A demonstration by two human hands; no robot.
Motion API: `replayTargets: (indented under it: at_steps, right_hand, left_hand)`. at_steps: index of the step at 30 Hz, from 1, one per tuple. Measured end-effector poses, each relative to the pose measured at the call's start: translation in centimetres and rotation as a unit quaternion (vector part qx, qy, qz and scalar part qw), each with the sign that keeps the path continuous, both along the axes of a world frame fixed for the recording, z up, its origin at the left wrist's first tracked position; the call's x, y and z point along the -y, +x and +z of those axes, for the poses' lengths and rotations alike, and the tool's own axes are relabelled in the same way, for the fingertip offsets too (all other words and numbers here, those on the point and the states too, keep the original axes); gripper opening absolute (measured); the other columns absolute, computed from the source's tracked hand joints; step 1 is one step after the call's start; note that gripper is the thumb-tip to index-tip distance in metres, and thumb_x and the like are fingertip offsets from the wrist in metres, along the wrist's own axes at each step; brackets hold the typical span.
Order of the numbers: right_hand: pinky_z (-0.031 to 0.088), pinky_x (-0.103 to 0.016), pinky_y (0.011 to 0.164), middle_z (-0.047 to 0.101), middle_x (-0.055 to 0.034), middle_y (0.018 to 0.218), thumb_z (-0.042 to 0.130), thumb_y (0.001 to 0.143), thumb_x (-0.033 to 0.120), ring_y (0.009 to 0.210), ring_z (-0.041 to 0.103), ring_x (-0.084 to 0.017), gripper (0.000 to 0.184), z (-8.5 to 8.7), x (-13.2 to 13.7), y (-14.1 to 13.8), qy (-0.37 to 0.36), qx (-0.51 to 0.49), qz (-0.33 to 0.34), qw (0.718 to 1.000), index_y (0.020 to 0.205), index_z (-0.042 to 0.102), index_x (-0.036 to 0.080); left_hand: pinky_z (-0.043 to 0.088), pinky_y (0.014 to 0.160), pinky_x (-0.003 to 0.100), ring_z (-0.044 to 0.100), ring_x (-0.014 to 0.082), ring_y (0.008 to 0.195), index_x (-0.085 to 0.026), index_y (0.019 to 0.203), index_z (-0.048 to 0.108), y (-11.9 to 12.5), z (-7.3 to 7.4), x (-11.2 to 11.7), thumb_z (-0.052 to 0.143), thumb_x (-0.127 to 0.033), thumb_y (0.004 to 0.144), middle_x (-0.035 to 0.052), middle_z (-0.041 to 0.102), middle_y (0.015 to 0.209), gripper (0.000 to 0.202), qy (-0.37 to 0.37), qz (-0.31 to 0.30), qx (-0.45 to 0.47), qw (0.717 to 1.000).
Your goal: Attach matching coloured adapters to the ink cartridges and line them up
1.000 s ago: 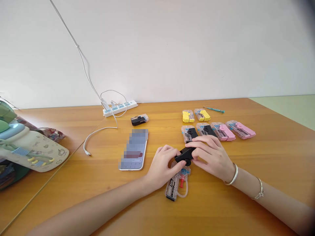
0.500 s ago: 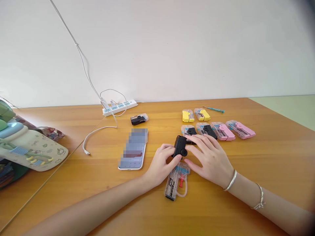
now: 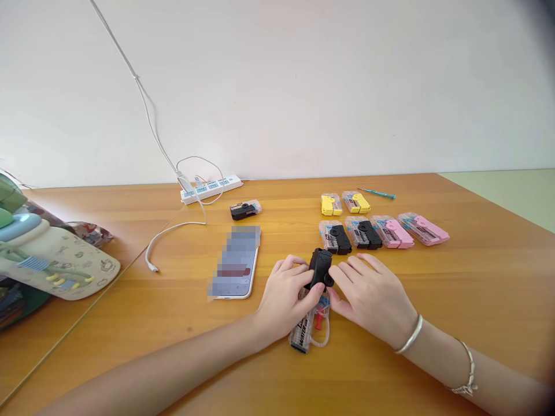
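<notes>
The left hand [image 3: 286, 294] is curled shut around a small black plastic toy gun [image 3: 321, 268]; the right hand [image 3: 373, 300] is half open, with its fingertips [image 3: 347, 271] right by the toy; a clear plastic pack [image 3: 303, 332] lies under the hands; black toys [image 3: 337, 238], pink toys [image 3: 392, 232] and yellow toys [image 3: 332, 204] sit in packs at upper right on the wooden table [image 3: 477, 277]; a phone [image 3: 234, 274] lies left of the hands.

Power strip [image 3: 211, 190] at far edge; cable [image 3: 173, 226] left of phone [image 3: 236, 263]; yellow packs [image 3: 332, 204] and pink packs [image 3: 392, 232] far right, apparently toys.
</notes>
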State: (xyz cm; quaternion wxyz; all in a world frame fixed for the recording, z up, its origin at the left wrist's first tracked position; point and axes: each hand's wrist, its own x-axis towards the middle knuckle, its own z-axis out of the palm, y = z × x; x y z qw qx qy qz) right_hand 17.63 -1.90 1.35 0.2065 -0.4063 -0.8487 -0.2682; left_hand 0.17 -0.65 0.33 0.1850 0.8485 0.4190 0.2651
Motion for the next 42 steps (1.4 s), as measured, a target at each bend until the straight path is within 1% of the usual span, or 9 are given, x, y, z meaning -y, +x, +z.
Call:
replayTargets:
  at_steps: [4, 10, 15, 18, 22, 25, 30, 36, 42]
  right_hand:
    - [0.029, -0.032, 0.062, 0.050, -0.0009, 0.052, 0.042, 0.079, 0.009, 0.054, 0.043, -0.017, 0.023, 0.2, 0.1, -0.3, 0.019, 0.033, -0.009, 0.999, 0.060, 0.052, 0.019]
    - [0.025, -0.033, 0.059, 0.052, -0.0035, 0.057, 0.043, 0.082, 0.019, 0.057, 0.044, -0.020, 0.020, 0.3, 0.2, -1.2, -0.004, 0.045, -0.037, 0.998, 0.065, 0.053, 0.018]
    - [0.023, -0.033, 0.057, 0.048, -0.0030, 0.055, 0.043, 0.081, 0.015, 0.055, 0.043, -0.019, 0.019, -0.3, 0.2, -2.1, 0.031, 0.088, -0.085, 0.992, 0.065, 0.052, 0.017]
    - [0.023, -0.033, 0.056, 0.049, -0.0035, 0.057, 0.044, 0.081, 0.014, 0.055, 0.043, -0.019, 0.016, -0.4, 0.0, -2.6, 0.043, 0.113, -0.105, 0.987, 0.067, 0.051, 0.017]
    - [0.024, -0.034, 0.058, 0.049, -0.0047, 0.060, 0.044, 0.081, 0.014, 0.057, 0.044, -0.021, 0.014, 0.1, -0.3, -3.6, 0.051, 0.145, -0.122, 0.981, 0.069, 0.051, 0.017]
    - [0.026, -0.036, 0.058, 0.049, -0.0063, 0.060, 0.043, 0.081, 0.014, 0.058, 0.044, -0.022, 0.014, 0.5, -0.6, -4.3, 0.049, 0.167, -0.142, 0.975, 0.069, 0.050, 0.017]
    - [0.027, -0.036, 0.055, 0.049, -0.0069, 0.059, 0.042, 0.081, 0.011, 0.056, 0.045, -0.023, 0.017, 0.4, -1.2, -5.1, 0.046, 0.189, -0.138, 0.971, 0.069, 0.051, 0.016]
    - [0.030, -0.033, 0.051, 0.051, -0.0079, 0.058, 0.040, 0.078, 0.002, 0.056, 0.048, -0.023, 0.020, 0.2, -1.6, -5.6, 0.039, 0.200, -0.146, 0.968, 0.070, 0.053, 0.014]
    - [0.038, -0.036, 0.057, 0.056, -0.0108, 0.060, 0.040, 0.078, 0.000, 0.058, 0.052, -0.024, 0.022, 0.5, -1.8, -6.0, 0.032, 0.203, -0.145, 0.968, 0.070, 0.055, 0.013]
  left_hand:
    - [0.038, 0.078, 0.034, 0.048, 0.0201, 0.091, -0.019, 0.061, 0.050, 0.0, 0.0, -0.1, 0.045, -0.023, 0.087, 0.0012, 0.056, 0.068, 0.028, 0.006, -0.004, 0.005, 1.000]
    - [0.041, 0.076, 0.034, 0.047, 0.0197, 0.085, -0.019, 0.057, 0.047, 0.1, -0.1, -0.4, 0.041, -0.023, 0.089, 0.0021, 0.054, 0.066, 0.033, -0.039, 0.009, 0.044, 0.998]
    - [0.042, 0.072, 0.032, 0.046, 0.0200, 0.082, -0.019, 0.054, 0.044, 0.0, -0.5, -0.7, 0.041, -0.024, 0.088, 0.0019, 0.050, 0.061, 0.034, -0.051, 0.015, 0.069, 0.996]
    - [0.043, 0.072, 0.031, 0.047, 0.0199, 0.083, -0.019, 0.056, 0.047, -0.1, -0.5, -0.9, 0.041, -0.024, 0.088, 0.0026, 0.053, 0.064, 0.033, -0.065, 0.018, 0.092, 0.994]
    - [0.044, 0.074, 0.031, 0.049, 0.0196, 0.085, -0.019, 0.060, 0.052, -0.4, -0.4, -0.8, 0.037, -0.026, 0.090, 0.0032, 0.057, 0.069, 0.034, -0.082, 0.029, 0.140, 0.986]
    - [0.045, 0.073, 0.030, 0.051, 0.0189, 0.083, -0.019, 0.059, 0.051, -0.4, -0.4, -0.8, 0.035, -0.028, 0.090, 0.0035, 0.055, 0.072, 0.036, -0.097, 0.054, 0.171, 0.979]
    - [0.045, 0.075, 0.030, 0.052, 0.0188, 0.084, -0.019, 0.059, 0.047, -0.4, -0.8, -1.2, 0.035, -0.030, 0.089, 0.0038, 0.056, 0.075, 0.034, -0.131, 0.094, 0.201, 0.966]
    - [0.042, 0.073, 0.030, 0.051, 0.0184, 0.080, -0.020, 0.063, 0.044, -0.4, -0.7, -1.4, 0.030, -0.031, 0.090, 0.0027, 0.055, 0.073, 0.033, -0.138, 0.099, 0.199, 0.965]
    - [0.039, 0.069, 0.028, 0.051, 0.0177, 0.075, -0.020, 0.066, 0.044, -0.5, -0.5, -1.3, 0.031, -0.031, 0.090, 0.0014, 0.055, 0.072, 0.030, -0.149, 0.104, 0.224, 0.958]
